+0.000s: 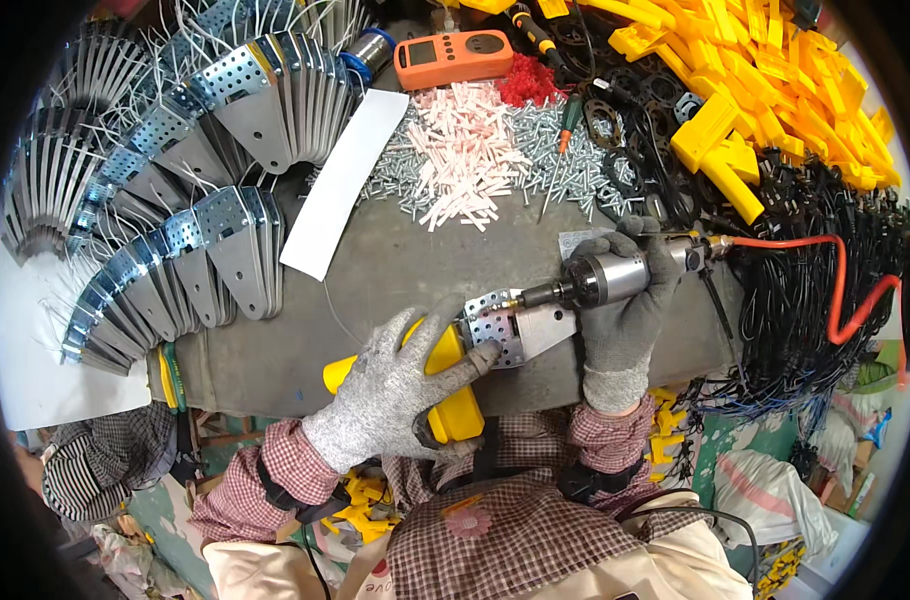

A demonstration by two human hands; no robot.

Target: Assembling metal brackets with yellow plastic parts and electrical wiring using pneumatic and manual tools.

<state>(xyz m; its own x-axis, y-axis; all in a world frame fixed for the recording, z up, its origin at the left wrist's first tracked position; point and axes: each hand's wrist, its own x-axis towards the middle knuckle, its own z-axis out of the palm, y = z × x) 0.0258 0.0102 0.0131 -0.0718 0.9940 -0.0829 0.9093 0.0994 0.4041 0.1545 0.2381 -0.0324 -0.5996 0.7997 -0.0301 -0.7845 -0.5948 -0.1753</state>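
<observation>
My left hand (380, 390), in a grey knit glove, is closed on a yellow plastic handle (457, 412) near the table's front edge. At the handle's upper right lies a perforated metal bracket (493, 338) with a flat grey plate (547, 328) extending from it. My left fingers reach over to the bracket's left edge. A silver air screwdriver (610, 278) is gripped in my gloved right hand (625, 325). It lies almost level, its bit pointing left, with the tip over the bracket's top edge; whether it touches a screw cannot be made out.
Stacked metal plate assemblies (230, 245) with white wires fill the left. Behind are pale pink sleeves (465, 150), loose screws (390, 170), an orange meter (453, 58) and a screwdriver (565, 135). Yellow handles (755, 90) and black cables (805, 270) crowd the right, crossed by a red hose (837, 290).
</observation>
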